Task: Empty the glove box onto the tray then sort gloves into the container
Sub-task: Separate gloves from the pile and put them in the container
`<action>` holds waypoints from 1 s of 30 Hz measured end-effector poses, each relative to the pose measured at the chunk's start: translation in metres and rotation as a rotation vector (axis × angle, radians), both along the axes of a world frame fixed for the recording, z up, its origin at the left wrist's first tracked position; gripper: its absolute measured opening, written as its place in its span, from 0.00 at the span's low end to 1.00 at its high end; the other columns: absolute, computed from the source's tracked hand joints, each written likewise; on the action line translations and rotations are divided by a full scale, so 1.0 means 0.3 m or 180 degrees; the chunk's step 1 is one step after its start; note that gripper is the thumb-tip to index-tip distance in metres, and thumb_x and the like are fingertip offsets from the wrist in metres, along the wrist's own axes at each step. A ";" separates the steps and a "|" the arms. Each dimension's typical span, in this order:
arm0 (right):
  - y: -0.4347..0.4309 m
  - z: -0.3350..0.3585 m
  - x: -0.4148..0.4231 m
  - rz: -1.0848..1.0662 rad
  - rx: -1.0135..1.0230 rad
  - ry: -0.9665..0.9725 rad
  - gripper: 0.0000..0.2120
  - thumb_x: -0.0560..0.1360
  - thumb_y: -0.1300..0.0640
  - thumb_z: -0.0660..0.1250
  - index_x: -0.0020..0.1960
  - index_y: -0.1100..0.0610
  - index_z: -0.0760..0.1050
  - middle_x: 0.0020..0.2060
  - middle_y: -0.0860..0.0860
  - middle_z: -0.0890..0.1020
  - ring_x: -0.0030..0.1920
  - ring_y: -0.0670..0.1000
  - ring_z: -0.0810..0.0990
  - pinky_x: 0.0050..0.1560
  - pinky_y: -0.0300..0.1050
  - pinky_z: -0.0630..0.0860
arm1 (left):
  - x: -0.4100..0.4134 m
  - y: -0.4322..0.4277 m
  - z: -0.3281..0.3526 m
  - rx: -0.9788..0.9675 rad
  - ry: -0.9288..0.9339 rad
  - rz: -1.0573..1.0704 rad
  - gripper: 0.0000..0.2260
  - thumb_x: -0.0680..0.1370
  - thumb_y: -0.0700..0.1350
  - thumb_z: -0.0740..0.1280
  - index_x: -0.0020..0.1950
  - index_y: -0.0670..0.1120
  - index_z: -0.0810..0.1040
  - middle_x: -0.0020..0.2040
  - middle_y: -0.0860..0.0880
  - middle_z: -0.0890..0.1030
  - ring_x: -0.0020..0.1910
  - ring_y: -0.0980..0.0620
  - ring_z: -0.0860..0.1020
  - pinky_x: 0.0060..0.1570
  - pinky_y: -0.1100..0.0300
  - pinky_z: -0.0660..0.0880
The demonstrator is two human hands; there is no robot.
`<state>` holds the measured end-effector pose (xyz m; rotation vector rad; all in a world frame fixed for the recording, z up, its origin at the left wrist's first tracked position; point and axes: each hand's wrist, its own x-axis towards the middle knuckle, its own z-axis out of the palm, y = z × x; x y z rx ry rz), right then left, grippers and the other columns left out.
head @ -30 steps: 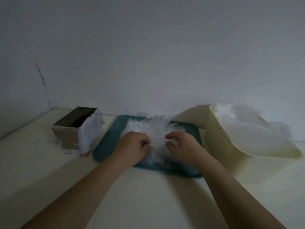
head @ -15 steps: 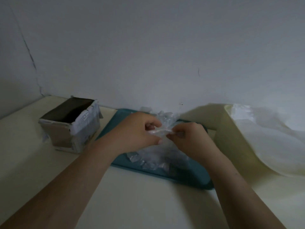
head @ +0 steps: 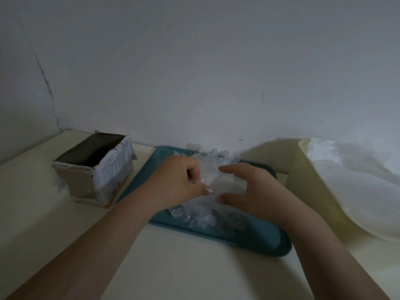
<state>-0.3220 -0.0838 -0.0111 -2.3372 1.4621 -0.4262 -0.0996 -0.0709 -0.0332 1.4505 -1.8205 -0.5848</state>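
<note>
Since the gloves clung in a pile (head: 201, 215) on the tray (head: 259, 239), our left hand (head: 179, 182) pinched one glove (head: 216, 180) while our right hand (head: 251, 187) hovered beside it, fingers spread, holding nothing

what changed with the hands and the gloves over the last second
Both hands rose off the glove pile on the tray, drawing one clear glove up between them. The left hand still pinches it. The right hand has since opened, its fingers spread beside the glove. The glove box, the tray and the container kept their places; only the camera view shifted a little.
</note>
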 end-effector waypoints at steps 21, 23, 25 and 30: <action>0.056 0.007 0.065 0.0126 -0.0460 -0.0868 0.20 0.72 0.41 0.73 0.63 0.42 0.80 0.51 0.39 0.86 0.53 0.41 0.84 0.57 0.50 0.81 | -0.016 0.043 0.084 -0.0121 0.0693 -0.0274 0.06 0.77 0.51 0.76 0.44 0.50 0.85 0.35 0.55 0.81 0.34 0.58 0.77 0.37 0.63 0.74; 0.045 0.006 0.060 -0.0022 -0.0303 -0.1407 0.04 0.78 0.54 0.72 0.51 0.51 0.85 0.39 0.46 0.87 0.42 0.44 0.86 0.50 0.50 0.83 | -0.004 0.039 0.086 -0.0072 0.1022 -0.0201 0.06 0.76 0.53 0.77 0.50 0.53 0.86 0.42 0.54 0.86 0.41 0.52 0.83 0.43 0.57 0.80; 0.042 0.017 0.048 -0.0174 0.0030 -0.1961 0.07 0.80 0.59 0.70 0.44 0.56 0.85 0.34 0.50 0.86 0.35 0.47 0.85 0.43 0.45 0.82 | 0.019 0.034 0.083 0.0136 0.1178 -0.0241 0.16 0.71 0.61 0.78 0.52 0.52 0.85 0.42 0.54 0.85 0.42 0.52 0.82 0.45 0.55 0.80; 0.029 0.011 0.036 -0.0379 0.0667 -0.2973 0.13 0.80 0.58 0.70 0.43 0.67 0.81 0.29 0.58 0.80 0.29 0.52 0.74 0.33 0.43 0.73 | 0.018 0.023 0.063 0.0500 0.1242 -0.0282 0.17 0.74 0.53 0.79 0.42 0.40 0.81 0.36 0.47 0.77 0.38 0.55 0.74 0.44 0.58 0.72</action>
